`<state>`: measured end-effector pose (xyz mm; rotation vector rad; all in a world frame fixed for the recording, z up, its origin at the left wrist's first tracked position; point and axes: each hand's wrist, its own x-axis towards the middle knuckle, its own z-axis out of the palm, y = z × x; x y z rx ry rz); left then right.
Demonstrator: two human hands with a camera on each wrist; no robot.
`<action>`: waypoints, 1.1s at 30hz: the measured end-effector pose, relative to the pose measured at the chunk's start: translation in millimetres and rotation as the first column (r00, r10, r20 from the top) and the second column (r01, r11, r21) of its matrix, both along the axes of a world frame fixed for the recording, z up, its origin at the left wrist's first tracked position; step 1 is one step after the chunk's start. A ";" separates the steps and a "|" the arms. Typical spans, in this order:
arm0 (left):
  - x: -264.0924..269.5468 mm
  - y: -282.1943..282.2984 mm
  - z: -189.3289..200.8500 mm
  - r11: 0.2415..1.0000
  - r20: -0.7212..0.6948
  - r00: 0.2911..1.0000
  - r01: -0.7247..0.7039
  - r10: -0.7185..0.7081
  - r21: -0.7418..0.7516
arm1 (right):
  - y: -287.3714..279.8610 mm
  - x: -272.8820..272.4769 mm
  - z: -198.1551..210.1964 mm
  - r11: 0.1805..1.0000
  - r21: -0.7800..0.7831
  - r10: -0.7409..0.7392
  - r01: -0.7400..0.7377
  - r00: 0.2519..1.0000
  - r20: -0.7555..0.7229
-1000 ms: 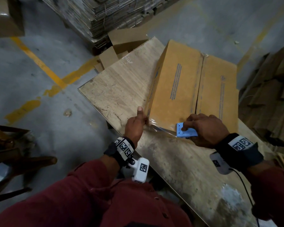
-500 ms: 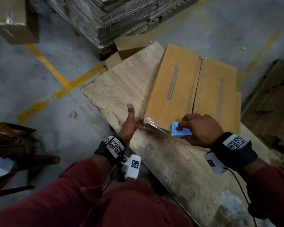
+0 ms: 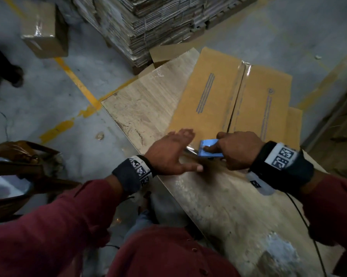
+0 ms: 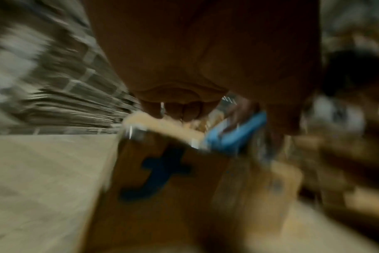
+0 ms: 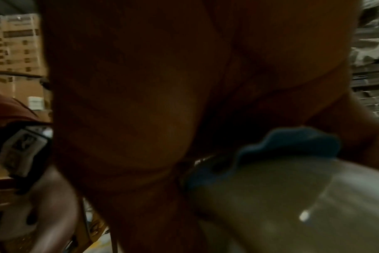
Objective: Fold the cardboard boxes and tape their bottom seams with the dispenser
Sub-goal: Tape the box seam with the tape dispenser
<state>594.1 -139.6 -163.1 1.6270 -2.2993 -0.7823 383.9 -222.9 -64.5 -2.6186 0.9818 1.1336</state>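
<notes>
The folded cardboard box [image 3: 234, 96] lies on the wooden counter [image 3: 148, 104], its centre seam glossy with tape. The right hand [image 3: 236, 149] grips the blue tape dispenser [image 3: 209, 150] at the box's near edge, while the left hand [image 3: 171, 152] hovers beside it, fingers spread, holding nothing.

The left hand [image 3: 171, 152], thumb-up at the box's [image 3: 228, 96] near left corner a moment ago, has swung right and now lies flat beside the blue dispenser [image 3: 209, 149], apparently pressing the tape there.
</notes>
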 end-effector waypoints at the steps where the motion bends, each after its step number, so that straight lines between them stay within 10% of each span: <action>1: -5.1 -0.9 -17.3 0.991 0.112 0.988 0.113 -0.104 -0.076 | -2.0 -0.2 2.3 1.000 0.006 0.013 -0.013 1.000 -0.007; 4: -4.7 -3.0 -56.7 0.940 0.290 0.938 0.258 -0.190 -0.221 | -3.0 2.5 5.3 0.997 0.007 0.080 -0.079 0.996 -0.035; 9: -3.1 -5.1 -65.6 0.914 0.209 0.966 0.218 -0.152 -0.342 | -4.9 -21.9 7.8 0.994 -0.006 0.112 -0.112 0.993 0.025; 26: 2.5 -7.9 -59.8 0.924 0.218 0.958 0.247 -0.187 -0.293 | 3.7 -103.3 2.6 0.999 -0.006 0.042 -0.042 0.986 0.162; 33: 1.6 -9.5 -63.4 0.916 0.245 0.949 0.269 -0.200 -0.298 | 13.1 -169.3 17.1 0.993 0.025 -0.112 0.112 0.994 -0.006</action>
